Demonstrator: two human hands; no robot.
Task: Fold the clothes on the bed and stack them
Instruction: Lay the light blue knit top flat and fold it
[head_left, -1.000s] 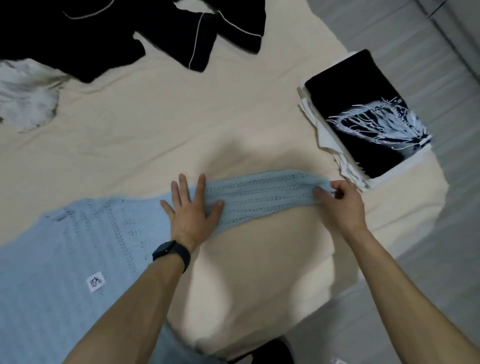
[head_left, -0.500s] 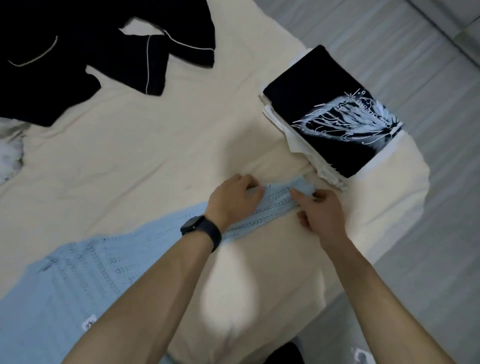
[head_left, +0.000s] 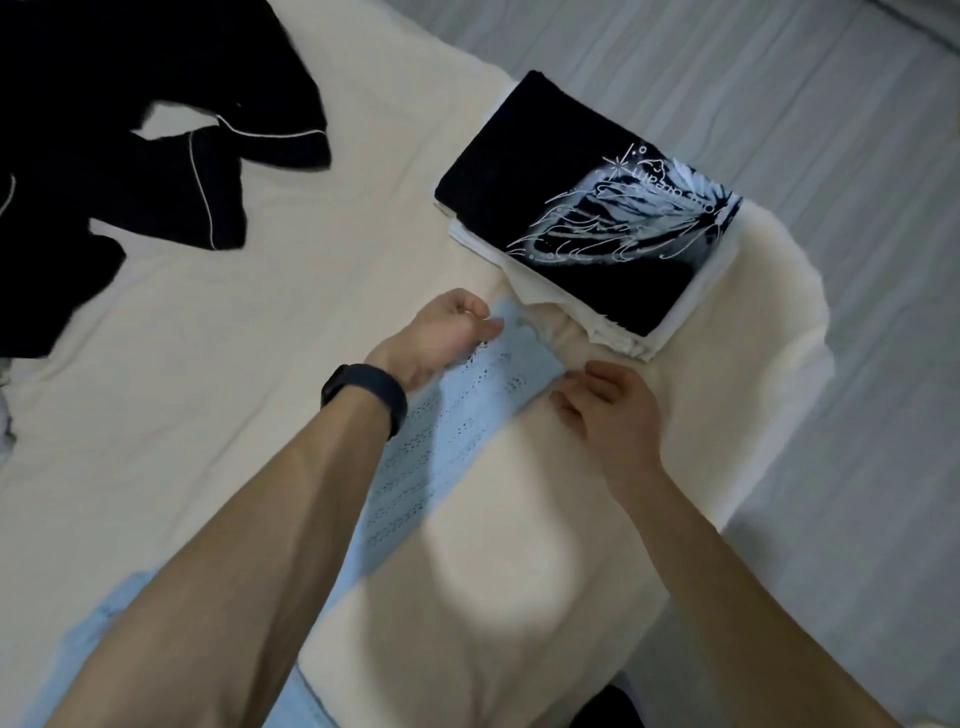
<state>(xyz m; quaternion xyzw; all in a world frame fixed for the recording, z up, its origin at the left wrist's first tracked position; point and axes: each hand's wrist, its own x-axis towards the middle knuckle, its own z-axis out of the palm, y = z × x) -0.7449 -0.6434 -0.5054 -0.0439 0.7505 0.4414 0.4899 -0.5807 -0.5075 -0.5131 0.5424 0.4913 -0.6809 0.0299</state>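
A light blue knit sweater (head_left: 457, 431) lies on the cream bed, its sleeve stretched toward the folded stack, its body mostly hidden under my left arm. My left hand (head_left: 441, 332), with a black band on the wrist, grips the far edge of the sleeve's cuff with curled fingers. My right hand (head_left: 608, 410) pinches the near corner of the same cuff. The stack of folded clothes (head_left: 571, 218), topped by a black T-shirt with a white print, sits just beyond the cuff near the bed's corner.
A black garment with white piping (head_left: 166, 171) lies unfolded at the far left of the bed (head_left: 291, 338). A bit of grey-white cloth (head_left: 6, 421) shows at the left edge. Grey floor (head_left: 857, 260) borders the bed on the right.
My left hand went from pressing flat on the middle of the sleeve to gripping its cuff end beside my right hand. The view swung toward the stack.
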